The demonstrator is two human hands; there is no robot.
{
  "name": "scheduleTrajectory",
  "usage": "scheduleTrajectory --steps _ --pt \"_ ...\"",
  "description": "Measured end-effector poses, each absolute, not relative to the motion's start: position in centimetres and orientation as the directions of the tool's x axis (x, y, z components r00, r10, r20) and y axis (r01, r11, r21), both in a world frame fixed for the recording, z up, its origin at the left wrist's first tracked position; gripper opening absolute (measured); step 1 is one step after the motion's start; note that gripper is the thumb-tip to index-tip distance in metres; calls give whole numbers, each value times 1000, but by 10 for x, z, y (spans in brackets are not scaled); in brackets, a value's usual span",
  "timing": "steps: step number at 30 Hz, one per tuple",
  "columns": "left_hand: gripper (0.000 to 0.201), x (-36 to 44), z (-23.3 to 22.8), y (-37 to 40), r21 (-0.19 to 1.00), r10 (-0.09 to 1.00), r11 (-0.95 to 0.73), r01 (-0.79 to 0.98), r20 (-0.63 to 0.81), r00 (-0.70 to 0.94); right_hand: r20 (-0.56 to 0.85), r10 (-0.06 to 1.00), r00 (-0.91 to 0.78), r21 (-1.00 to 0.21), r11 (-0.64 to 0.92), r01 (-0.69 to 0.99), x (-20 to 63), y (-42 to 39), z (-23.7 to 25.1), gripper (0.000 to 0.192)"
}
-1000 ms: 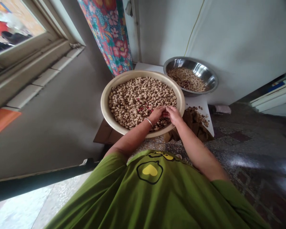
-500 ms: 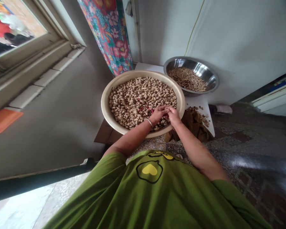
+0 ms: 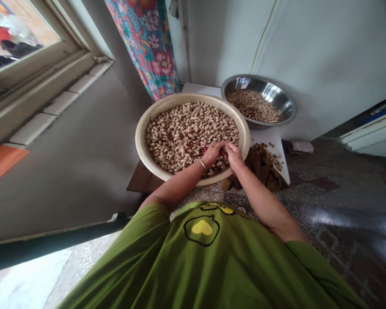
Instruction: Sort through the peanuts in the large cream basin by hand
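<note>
A wide cream basin (image 3: 142,148) holds a deep layer of unshelled peanuts (image 3: 180,128), with several red kernels (image 3: 189,146) among them. Over the basin's near right part, my left hand (image 3: 215,152), with a bracelet (image 3: 201,164) at its wrist, meets my right hand (image 3: 234,156). Their fingertips press together, closed around a peanut that the fingers largely cover. Below the joined hands, darker nuts or kernels show against the basin's near side.
Behind the basin at right, a steel bowl (image 3: 287,105) holds slender tan pieces (image 3: 254,105). Brown cloth (image 3: 263,171) and loose nuts or shells (image 3: 276,162) lie on the white tabletop (image 3: 283,146). A floral curtain (image 3: 154,51) hangs behind; a window ledge (image 3: 51,109) runs along the left.
My hands stay together at the same spot over the basin. The fingers have shifted slightly, with the left hand's fingers curling closer to the right. The view has tilted a little.
</note>
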State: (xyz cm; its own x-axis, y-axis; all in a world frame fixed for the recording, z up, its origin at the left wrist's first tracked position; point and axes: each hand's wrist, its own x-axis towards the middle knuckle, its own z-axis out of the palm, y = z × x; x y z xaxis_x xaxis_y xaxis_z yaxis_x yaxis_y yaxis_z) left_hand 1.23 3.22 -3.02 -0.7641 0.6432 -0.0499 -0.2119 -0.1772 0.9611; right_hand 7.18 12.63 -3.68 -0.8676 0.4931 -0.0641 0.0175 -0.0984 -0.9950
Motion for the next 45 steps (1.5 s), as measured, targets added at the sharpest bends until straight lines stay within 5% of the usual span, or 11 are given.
scheduleTrajectory --steps 11,28,37,41,45 --pt "31 13 -32 31 886 747 -223 -407 -113 -655 -174 520 -836 -975 -207 74 68 129 -32 47" --pt "17 9 -31 31 826 684 -227 -516 -242 -688 -192 574 -796 -981 -132 141 64 123 -28 48" --pt "16 -4 -28 27 847 404 -338 -411 -264 -876 -225 622 -750 -970 -212 115 65 120 -23 19" --pt "20 -17 -28 21 929 316 -183 -320 -253 -915 -228 560 -797 -934 -356 18 69 127 -19 18" --pt "24 -23 -30 13 973 318 230 -20 -94 -943 -248 518 -818 -856 -512 -64 75 133 -12 15"
